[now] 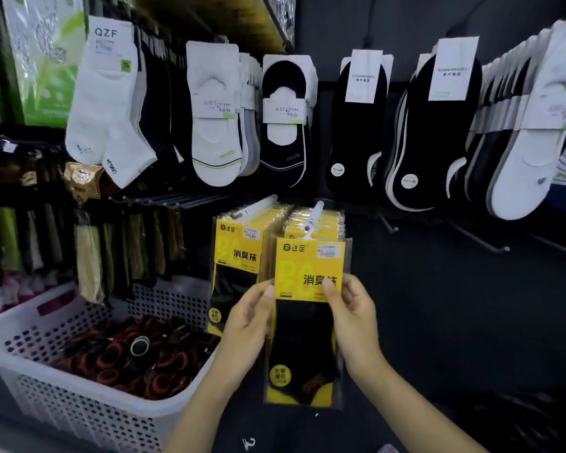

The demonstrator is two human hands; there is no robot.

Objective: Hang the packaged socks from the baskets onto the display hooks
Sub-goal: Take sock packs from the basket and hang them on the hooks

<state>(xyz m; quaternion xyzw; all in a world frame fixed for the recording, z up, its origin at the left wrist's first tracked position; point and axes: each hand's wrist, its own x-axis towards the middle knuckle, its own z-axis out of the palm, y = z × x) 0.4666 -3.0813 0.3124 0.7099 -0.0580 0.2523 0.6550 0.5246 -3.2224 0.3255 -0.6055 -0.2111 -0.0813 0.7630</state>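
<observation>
A yellow-and-black sock package (306, 325) hangs at the front of the right-hand white display hook (313, 217), with several identical packs behind it. My left hand (247, 325) pinches its left edge with thumb on the front. My right hand (352, 318) pinches its right edge, thumb on the yellow label. A second row of the same yellow packs (234, 266) hangs on the neighbouring hook (255, 207) to the left.
A white perforated basket (62, 400) at lower left holds several black-and-red rolled items (134, 354). White and black socks (360, 125) hang on hooks above. Bare metal hooks (484, 240) stick out at the right. Dark bagged goods (89, 259) hang at left.
</observation>
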